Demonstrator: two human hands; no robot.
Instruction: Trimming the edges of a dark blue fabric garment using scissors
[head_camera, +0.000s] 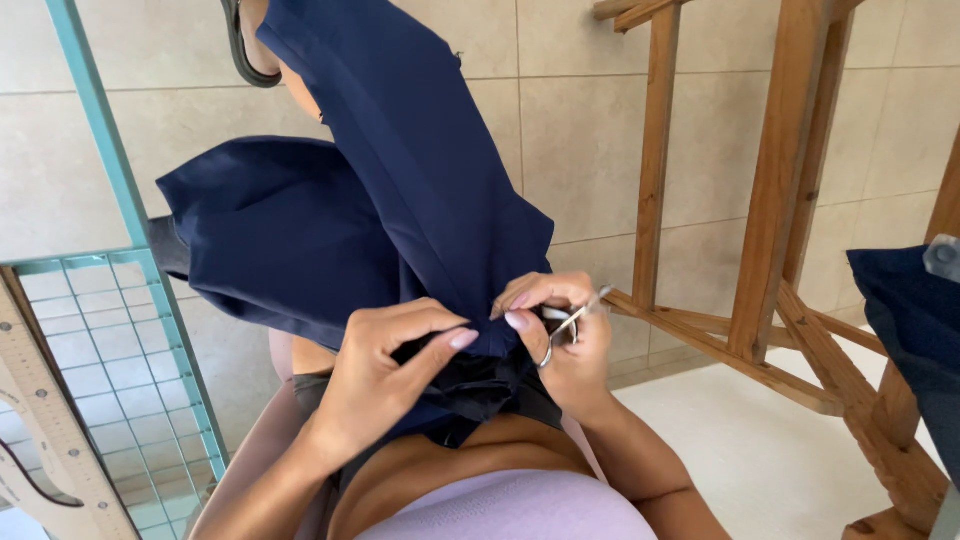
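The scene is evenly lit by soft daylight; faint shadows are cast, no glare is seen, and focus is held sharp throughout.

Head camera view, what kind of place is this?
Probably a home sewing corner. The hands work navy fabric with small scissors, curved pattern rulers lie on a gridded mat, and the floor is tiled.

The navy garment (400, 200) is matt, smooth woven cloth. The small scissors (568, 325) are shiny metal. The frame (770, 200) at right is bare, rough wood; the floor (600, 130) is smooth tile.
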